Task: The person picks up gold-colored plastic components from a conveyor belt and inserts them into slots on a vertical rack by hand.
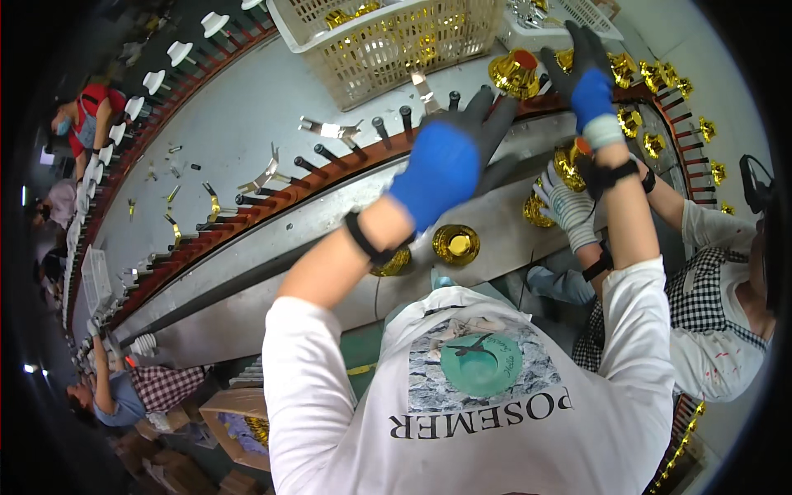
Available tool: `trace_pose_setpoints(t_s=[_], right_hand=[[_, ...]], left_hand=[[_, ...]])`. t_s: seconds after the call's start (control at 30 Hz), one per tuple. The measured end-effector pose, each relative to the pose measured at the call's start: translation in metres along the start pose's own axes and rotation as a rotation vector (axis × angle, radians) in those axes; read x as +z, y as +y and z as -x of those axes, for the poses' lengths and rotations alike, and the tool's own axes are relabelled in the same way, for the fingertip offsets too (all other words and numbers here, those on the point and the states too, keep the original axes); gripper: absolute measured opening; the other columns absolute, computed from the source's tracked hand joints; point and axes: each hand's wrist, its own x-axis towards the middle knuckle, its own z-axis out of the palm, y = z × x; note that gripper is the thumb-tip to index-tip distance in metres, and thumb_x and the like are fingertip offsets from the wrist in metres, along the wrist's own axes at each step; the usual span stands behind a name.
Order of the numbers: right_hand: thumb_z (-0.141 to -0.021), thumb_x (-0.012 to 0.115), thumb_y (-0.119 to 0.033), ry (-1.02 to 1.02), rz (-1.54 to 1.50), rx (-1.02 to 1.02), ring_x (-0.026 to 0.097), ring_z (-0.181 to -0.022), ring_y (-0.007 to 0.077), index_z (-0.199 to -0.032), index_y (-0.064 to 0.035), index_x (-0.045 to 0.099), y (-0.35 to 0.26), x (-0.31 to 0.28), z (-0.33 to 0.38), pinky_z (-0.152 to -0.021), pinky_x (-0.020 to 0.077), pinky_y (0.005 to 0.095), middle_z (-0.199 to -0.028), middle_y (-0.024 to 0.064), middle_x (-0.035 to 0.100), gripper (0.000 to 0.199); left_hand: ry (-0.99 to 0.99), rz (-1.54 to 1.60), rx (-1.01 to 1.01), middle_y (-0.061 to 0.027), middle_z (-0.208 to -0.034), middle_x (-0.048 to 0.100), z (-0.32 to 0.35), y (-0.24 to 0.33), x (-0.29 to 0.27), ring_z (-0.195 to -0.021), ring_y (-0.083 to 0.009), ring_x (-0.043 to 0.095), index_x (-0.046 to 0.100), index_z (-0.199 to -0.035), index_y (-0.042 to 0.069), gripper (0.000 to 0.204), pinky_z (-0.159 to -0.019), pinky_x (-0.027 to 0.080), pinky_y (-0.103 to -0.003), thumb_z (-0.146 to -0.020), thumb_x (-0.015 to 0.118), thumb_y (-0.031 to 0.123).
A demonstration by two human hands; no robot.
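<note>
**Head view: gold caps going onto conveyor pegs**

Head view, largest first. Curved grey conveyor desk (247, 124) with a brown rail of black pegs (330, 155) along its near edge. White lattice basket (388, 41) at the far edge holds gold parts. Left hand (452, 157), blue-and-grey glove, is spread loosely above the pegs, gripping nothing I can see. Right hand (587, 78) reaches toward the far right edge, fingers touching a gold cap (515, 73); whether they grip it, I cannot tell. The cap is shiny, flared, fluted, with an orange-red inside, sitting at the rail. Judged step: seating caps on pegs. The next move needs the cap bore aligned squarely over a peg. A neighbour's striped-gloved hand (565, 206) holds another cap.
</note>
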Motion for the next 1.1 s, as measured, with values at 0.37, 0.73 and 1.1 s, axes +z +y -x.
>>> trace_pose_setpoints(t_s=[0.37,0.73,1.1], right_hand=[[-0.096,0.072,-0.041,-0.462,-0.191,0.138,0.068,-0.117,0.0440,-0.140,-0.0067,0.064,-0.150,0.039,0.031,-0.104,0.0530,0.0501,-0.127,0.0280,0.070,0.057],[-0.085,0.080,-0.010,-0.595,-0.733,-0.004,0.069,-0.114,0.0424,-0.141,-0.0043,0.063,-0.489,-0.106,0.177,-0.099,0.0559,0.0480,-0.128,0.0240,0.070,0.058],[-0.086,0.077,-0.028,-0.941,-0.497,-0.148,0.070,-0.103,0.0333,-0.141,-0.0092,0.062,-0.512,-0.057,0.306,-0.091,0.0541,0.0489,-0.114,0.0134,0.071,0.060]], left_hand=[[-0.189,-0.019,-0.322,-0.0237,-0.110,0.073,0.027,-0.130,-0.019,-0.098,-0.0436,0.073,0.066,-0.123,0.014,0.046,-0.082,0.059,-0.055,-0.093,0.070,0.049],[-0.468,0.019,-0.531,-0.0187,-0.106,0.073,0.444,-0.196,-0.236,-0.092,-0.0371,0.074,0.068,-0.130,0.010,0.054,-0.078,0.059,-0.047,-0.088,0.080,0.042],[-0.445,-0.042,-0.683,-0.0256,-0.116,0.072,0.523,-0.164,-0.125,-0.099,-0.0445,0.072,0.058,-0.141,0.003,0.072,-0.081,0.059,-0.052,-0.088,0.079,0.047]])
